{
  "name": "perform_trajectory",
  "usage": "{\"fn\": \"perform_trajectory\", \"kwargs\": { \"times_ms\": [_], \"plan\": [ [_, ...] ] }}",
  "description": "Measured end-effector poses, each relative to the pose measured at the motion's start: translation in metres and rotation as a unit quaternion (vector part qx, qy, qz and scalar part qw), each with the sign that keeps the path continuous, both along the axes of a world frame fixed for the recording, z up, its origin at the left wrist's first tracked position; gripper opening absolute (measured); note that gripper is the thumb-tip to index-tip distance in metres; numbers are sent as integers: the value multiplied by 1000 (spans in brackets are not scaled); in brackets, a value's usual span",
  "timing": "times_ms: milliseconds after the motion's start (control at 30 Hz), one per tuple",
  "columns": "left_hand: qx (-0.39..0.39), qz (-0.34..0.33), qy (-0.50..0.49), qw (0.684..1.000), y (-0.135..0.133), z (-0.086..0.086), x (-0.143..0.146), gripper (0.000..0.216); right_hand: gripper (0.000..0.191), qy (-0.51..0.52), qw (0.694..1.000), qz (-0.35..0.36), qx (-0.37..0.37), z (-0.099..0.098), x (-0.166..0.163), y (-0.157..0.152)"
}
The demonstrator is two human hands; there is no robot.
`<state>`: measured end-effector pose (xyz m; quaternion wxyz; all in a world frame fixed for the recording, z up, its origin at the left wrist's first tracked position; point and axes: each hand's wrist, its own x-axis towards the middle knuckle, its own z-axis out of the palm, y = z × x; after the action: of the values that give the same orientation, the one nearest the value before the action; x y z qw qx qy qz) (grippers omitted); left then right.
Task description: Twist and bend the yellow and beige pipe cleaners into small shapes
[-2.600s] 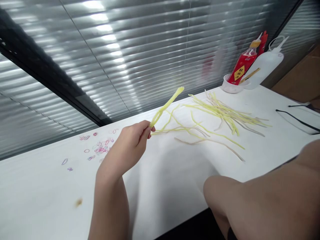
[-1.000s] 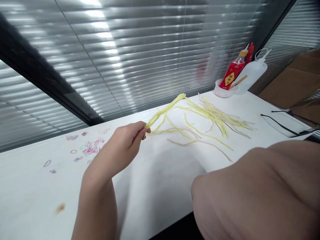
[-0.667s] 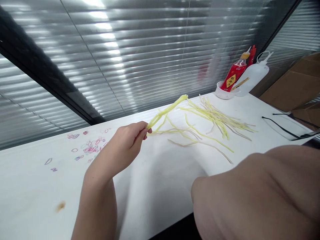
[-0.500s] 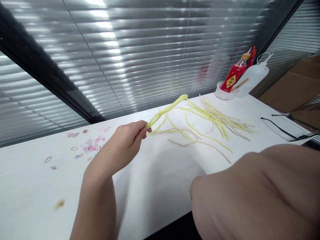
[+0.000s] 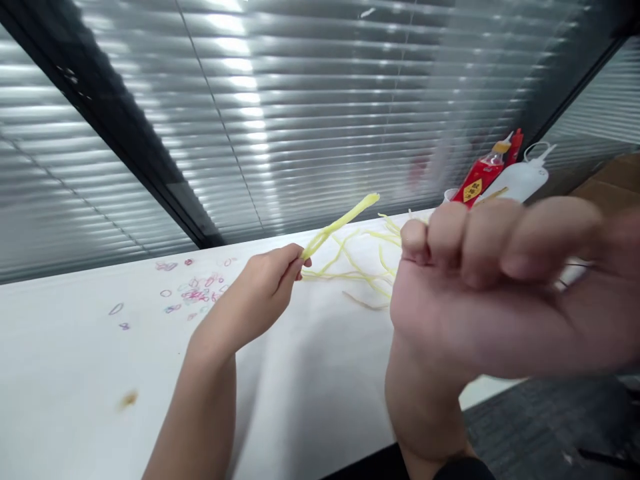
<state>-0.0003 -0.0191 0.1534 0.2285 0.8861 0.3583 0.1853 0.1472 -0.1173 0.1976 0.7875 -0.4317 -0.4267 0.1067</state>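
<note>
My left hand (image 5: 267,283) pinches one end of a bundle of yellow strands (image 5: 345,220). The bundle slants up and to the right, and its rounded tip stays above the table's back edge. Close to the camera, my right hand (image 5: 480,287) is raised with its fingers curled in and the palm side partly showing. Whatever its fingers may hold is hidden, and the thumb side is blurred. Loose yellow strands (image 5: 345,257) lie on the table between the hands. Behind my right hand, most of the loose pile is covered.
Small coloured rubber-band-like loops (image 5: 197,293) lie scattered on the white table (image 5: 165,367) at left. A red-labelled bottle (image 5: 477,180) and a white squeeze bottle (image 5: 523,179) stand at the back right by a cardboard box (image 5: 617,180). Blinds (image 5: 325,120) hang behind the table.
My right hand has risen and turned, with its curled fingers now showing in front of the pile and glasses. The view has shifted slightly; my left hand still pinches the yellow bundle.
</note>
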Motion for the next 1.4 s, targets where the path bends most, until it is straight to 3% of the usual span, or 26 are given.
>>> {"fn": "perform_trajectory", "kwargs": {
  "times_ms": [33, 100, 167, 267, 367, 467, 567, 1033, 1400],
  "plan": [
    [-2, 9, -11, 1000, 0, 1, -1, 22, 48, 29, 999, -14, 41, 1, 2, 10],
    [-12, 22, -39, 999, -1, 2, -1, 23, 47, 46, 998, 23, 24, -2, 7, 27],
    [-27, 29, -67, 997, -3, 4, -2, 24, 45, -22, 996, 48, -70, -7, 13, 37],
    [-51, 29, -99, 993, -5, 8, -3, 26, 40, -122, 961, 89, -230, -15, 21, 42],
    [-84, 17, -113, 990, -6, 9, -5, 28, 37, -149, 933, 144, -293, -21, 24, 48],
    [-122, 4, -118, 985, -7, 10, -6, 29, 27, -154, 935, 144, -286, -27, 24, 56],
    [-158, -10, -124, 980, -7, 10, -7, 29, 29, -158, 939, 141, -271, -32, 24, 60],
    [-272, -55, -183, 943, -7, 15, -6, 30, 26, -141, 919, 289, -227, -26, 32, 50],
    [-251, -30, -154, 955, -6, 11, -4, 34, 27, -122, 921, 288, -230, -29, 32, 57]
  ]
}}
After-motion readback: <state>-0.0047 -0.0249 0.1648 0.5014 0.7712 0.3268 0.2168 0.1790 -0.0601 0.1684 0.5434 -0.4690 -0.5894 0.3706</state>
